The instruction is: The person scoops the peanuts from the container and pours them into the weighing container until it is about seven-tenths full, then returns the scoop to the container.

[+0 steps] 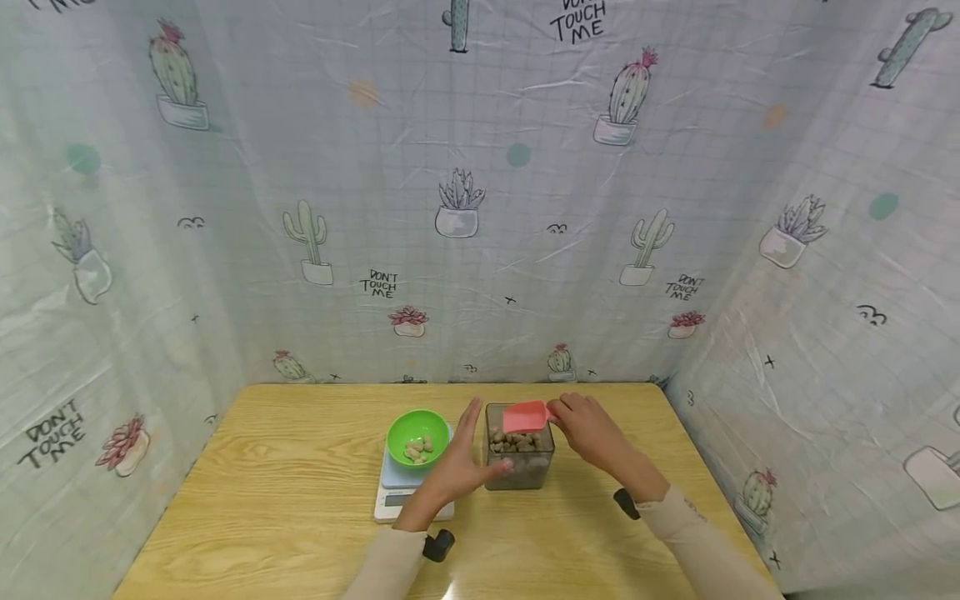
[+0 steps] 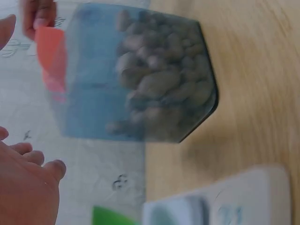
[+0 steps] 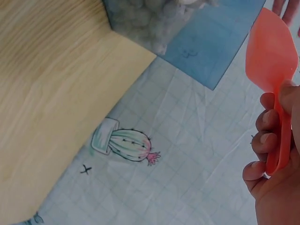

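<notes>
My right hand [image 1: 588, 425] grips the handle of a coral-red scoop [image 1: 525, 416], its fingers wrapped round it in the right wrist view. The scoop's blade is over the top of a clear, bluish square container [image 2: 101, 75], partly filled with brownish stone-like lumps [image 2: 159, 84]. To the container's left, my left hand [image 1: 459, 465] is spread with thumb and fingers apart, holding nothing. A green bowl [image 1: 397, 454] with several pale lumps [image 1: 417, 450] in it stands on a white kitchen scale [image 1: 388, 506], just left of that hand. The scale's reading is too small to make out.
The wooden table [image 1: 285, 467] carries the scale and container side by side. A cactus-print curtain [image 1: 517, 275] rises along its back edge and both sides. A black wrist device [image 1: 438, 546] is at the left cuff, another [image 1: 626, 503] at the right.
</notes>
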